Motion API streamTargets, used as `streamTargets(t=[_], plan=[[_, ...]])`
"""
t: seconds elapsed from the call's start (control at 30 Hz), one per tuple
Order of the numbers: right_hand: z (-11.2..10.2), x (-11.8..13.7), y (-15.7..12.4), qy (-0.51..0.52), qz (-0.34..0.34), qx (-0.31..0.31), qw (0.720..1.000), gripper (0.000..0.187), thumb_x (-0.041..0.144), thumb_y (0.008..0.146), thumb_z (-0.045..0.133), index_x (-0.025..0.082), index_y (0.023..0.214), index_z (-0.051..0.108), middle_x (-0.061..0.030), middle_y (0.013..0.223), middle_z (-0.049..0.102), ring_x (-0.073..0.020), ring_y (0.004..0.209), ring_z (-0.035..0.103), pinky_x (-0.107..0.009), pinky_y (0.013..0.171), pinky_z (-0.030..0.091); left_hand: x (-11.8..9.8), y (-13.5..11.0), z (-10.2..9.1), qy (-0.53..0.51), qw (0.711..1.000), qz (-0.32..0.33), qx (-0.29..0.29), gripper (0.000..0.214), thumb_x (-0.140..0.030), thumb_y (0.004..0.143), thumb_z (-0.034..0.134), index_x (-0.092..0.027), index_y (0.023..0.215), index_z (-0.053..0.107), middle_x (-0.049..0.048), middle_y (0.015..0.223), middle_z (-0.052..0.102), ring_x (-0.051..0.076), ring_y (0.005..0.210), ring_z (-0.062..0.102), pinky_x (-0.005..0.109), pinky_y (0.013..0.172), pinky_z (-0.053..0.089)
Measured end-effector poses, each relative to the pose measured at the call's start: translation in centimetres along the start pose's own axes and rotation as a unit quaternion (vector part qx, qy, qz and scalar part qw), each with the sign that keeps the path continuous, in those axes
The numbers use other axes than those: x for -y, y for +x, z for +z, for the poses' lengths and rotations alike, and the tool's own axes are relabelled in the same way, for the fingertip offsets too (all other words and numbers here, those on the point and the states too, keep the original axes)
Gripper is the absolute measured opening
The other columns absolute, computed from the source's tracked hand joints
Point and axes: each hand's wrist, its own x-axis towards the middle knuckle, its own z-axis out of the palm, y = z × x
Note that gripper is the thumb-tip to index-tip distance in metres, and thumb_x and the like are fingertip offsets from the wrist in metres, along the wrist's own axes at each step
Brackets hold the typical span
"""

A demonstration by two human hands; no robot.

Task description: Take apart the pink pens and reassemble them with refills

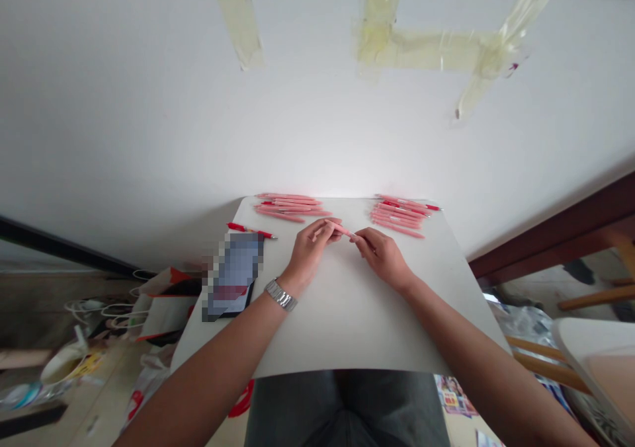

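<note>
Both my hands meet over the middle of a small white table (347, 315). My left hand (310, 252), with a metal watch on the wrist, is closed around the body of a pink pen (341, 229). My right hand (381, 256) pinches the pen's other end with its fingertips. One pile of pink pens (290, 207) lies at the table's far left, another pile of pink pens (401, 214) at its far right. A single red pen (251, 230) lies at the left edge.
A dark tablet or phone (233, 275) lies on the table's left side. A white wall with strips of yellowed tape (391, 37) stands behind. Bags and clutter (159, 301) sit on the floor left; wooden furniture (570, 229) stands right.
</note>
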Motion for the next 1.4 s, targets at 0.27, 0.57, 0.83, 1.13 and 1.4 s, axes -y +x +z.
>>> streamTargets(t=[0.27, 0.57, 0.83, 1.13, 1.4], plan=[[0.35, -0.65, -0.16, -0.015, -0.007, -0.028, 0.999, 0.023, 0.043, 0.104, 0.055, 0.022, 0.100, 0.064, -0.0050, 0.090, 0.068, -0.0175, 0.075, 0.060, -0.030, 0.069, 0.048, -0.01, 0.12, -0.30, 0.024, 1.000, 0.001, 0.004, 0.036, -0.052, 0.091, 0.073, -0.016, 0.096, 0.079, 0.0110, 0.112, 0.075, 0.022, 0.101, 0.070, 0.037, 0.098, 0.057], [0.25, -0.46, -0.25, 0.001, 0.022, -0.019, 1.000, 0.029, 0.045, 0.104, 0.055, 0.024, 0.120, 0.065, -0.0078, 0.105, 0.074, -0.0208, 0.087, 0.069, -0.032, 0.077, 0.053, 0.33, 0.28, -0.46, 0.006, 1.000, 0.002, -0.007, 0.033, -0.049, 0.092, 0.073, -0.018, 0.100, 0.078, 0.0093, 0.108, 0.075, 0.021, 0.102, 0.070, 0.037, 0.099, 0.058], [-0.06, -0.32, -0.08, 0.009, -0.007, 0.010, 1.000, 0.038, 0.045, 0.111, 0.038, 0.022, 0.099, 0.067, -0.0063, 0.092, 0.069, -0.0192, 0.082, 0.065, -0.032, 0.077, 0.048, 0.03, 0.10, -0.10, 0.005, 1.000, 0.009, -0.019, 0.034, -0.052, 0.091, 0.073, -0.018, 0.096, 0.079, 0.0094, 0.114, 0.076, 0.021, 0.103, 0.071, 0.037, 0.098, 0.057], [0.47, -0.89, -0.16, -0.014, 0.006, -0.024, 1.000, 0.018, 0.040, 0.101, 0.057, 0.022, 0.101, 0.059, -0.0036, 0.090, 0.069, -0.0171, 0.073, 0.060, -0.029, 0.068, 0.046, 0.20, 0.24, -0.48, 0.009, 1.000, 0.006, -0.013, 0.035, -0.048, 0.091, 0.074, -0.018, 0.107, 0.079, 0.0095, 0.107, 0.076, 0.021, 0.102, 0.071, 0.036, 0.097, 0.057], [0.25, -0.56, -0.23, 0.005, 0.030, -0.005, 1.000, 0.029, 0.046, 0.102, 0.056, 0.023, 0.120, 0.060, -0.0029, 0.090, 0.071, -0.0189, 0.078, 0.065, -0.030, 0.073, 0.048, 0.33, 0.32, -0.61, 0.001, 1.000, 0.007, -0.008, 0.034, -0.048, 0.092, 0.074, -0.017, 0.106, 0.077, 0.0094, 0.107, 0.076, 0.021, 0.102, 0.071, 0.037, 0.099, 0.057]])
